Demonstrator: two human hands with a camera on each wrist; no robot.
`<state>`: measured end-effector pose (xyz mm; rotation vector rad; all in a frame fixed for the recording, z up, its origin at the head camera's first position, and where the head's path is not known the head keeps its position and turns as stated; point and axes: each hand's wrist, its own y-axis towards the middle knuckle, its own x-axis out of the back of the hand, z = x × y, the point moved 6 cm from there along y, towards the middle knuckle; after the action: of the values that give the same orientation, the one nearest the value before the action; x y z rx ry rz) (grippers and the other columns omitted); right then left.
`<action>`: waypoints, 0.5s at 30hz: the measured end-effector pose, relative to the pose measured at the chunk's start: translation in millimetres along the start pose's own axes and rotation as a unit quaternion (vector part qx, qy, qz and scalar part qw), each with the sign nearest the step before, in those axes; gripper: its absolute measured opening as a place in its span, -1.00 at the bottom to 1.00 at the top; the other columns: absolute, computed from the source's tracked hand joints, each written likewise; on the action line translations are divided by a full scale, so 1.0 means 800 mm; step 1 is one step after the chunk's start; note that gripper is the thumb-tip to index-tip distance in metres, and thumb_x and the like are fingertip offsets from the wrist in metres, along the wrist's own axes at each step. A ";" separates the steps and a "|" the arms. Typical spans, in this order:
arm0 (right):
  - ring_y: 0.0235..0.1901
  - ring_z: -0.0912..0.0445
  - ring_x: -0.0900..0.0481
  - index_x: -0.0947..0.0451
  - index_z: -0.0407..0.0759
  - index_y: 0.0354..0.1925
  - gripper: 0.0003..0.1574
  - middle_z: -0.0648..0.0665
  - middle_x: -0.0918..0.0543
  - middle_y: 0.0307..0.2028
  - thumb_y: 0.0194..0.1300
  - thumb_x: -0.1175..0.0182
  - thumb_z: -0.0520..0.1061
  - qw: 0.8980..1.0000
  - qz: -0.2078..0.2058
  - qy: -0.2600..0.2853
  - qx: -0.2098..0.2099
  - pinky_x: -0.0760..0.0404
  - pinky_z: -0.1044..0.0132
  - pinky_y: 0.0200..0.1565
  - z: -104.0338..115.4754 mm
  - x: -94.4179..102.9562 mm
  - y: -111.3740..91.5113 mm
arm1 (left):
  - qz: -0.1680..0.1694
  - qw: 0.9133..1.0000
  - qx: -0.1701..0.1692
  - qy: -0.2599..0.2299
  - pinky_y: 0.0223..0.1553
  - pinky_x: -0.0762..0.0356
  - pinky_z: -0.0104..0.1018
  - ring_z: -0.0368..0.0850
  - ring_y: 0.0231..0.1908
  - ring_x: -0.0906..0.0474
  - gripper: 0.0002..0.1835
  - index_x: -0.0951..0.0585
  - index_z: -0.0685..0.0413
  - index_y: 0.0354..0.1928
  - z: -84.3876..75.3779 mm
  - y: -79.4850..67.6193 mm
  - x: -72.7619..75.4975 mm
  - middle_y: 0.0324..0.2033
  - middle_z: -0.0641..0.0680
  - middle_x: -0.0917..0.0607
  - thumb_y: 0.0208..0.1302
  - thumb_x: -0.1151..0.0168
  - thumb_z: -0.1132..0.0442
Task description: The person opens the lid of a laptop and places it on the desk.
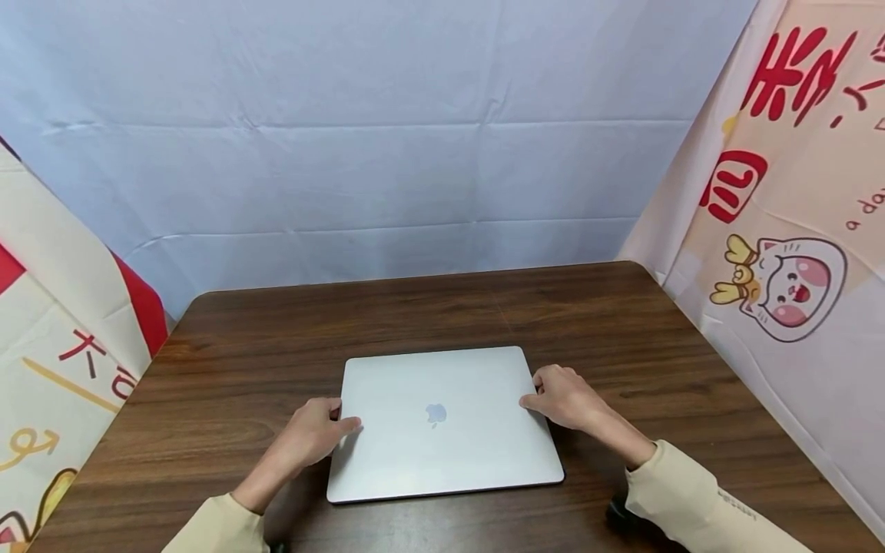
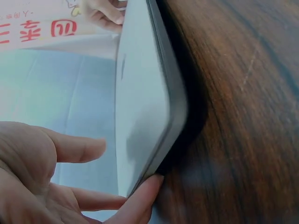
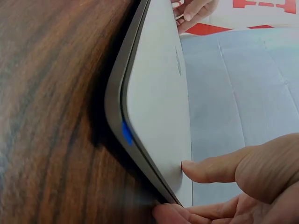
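Note:
A closed silver laptop (image 1: pixel 442 453) with an apple logo on its lid is at the front middle of the table. My left hand (image 1: pixel 314 432) is at its left edge; in the left wrist view the fingertips (image 2: pixel 145 191) touch the edge, while the thumb stands off the lid with a gap. At the opposite edge my right hand (image 1: pixel 565 397) pinches the laptop, the thumb (image 3: pixel 205 170) on the lid and the fingers at the edge, partly hidden beneath it. A small blue mark shows on the laptop's side in the right wrist view.
The dark wood-grain table (image 1: pixel 276 326) reaches back to a pale cloth backdrop (image 1: pixel 380 153). Printed cloths with red characters and cartoons hang at the left and right sides. Part of a black object (image 1: pixel 632 522) shows beneath my right sleeve.

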<state>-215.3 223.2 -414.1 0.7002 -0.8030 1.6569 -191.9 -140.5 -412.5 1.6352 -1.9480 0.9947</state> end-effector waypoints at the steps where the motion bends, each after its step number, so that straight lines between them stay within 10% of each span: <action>1: -0.68 0.21 -0.09 -0.22 -0.06 -0.58 -0.47 0.07 -0.13 -0.71 0.33 -0.36 -0.18 1.000 0.000 0.001 0.000 -0.08 0.33 -0.54 0.000 0.000 0.000 | 0.000 1.000 -0.001 -0.002 -0.53 -0.29 -0.32 -0.15 -0.59 -0.38 -0.62 -0.34 0.08 -0.51 0.000 0.000 0.000 -0.62 0.02 -0.41 0.41 -0.28 0.19; 15: -0.66 0.16 -0.28 -0.56 -0.31 -0.35 -0.78 -0.05 -0.39 -0.63 0.32 -0.37 -0.19 1.000 -0.004 -0.018 0.003 -0.28 0.29 -0.53 0.003 -0.003 -0.004 | 0.008 1.000 -0.004 -0.011 -0.51 -0.22 -0.33 -0.17 -0.57 -0.25 -0.54 -0.23 -0.01 -0.55 0.002 -0.003 0.000 -0.62 -0.04 -0.27 0.45 -0.25 0.17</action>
<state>-211.9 220.1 -414.2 0.7376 -0.8201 1.6431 -188.9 -141.8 -413.2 1.6344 -1.9799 0.9774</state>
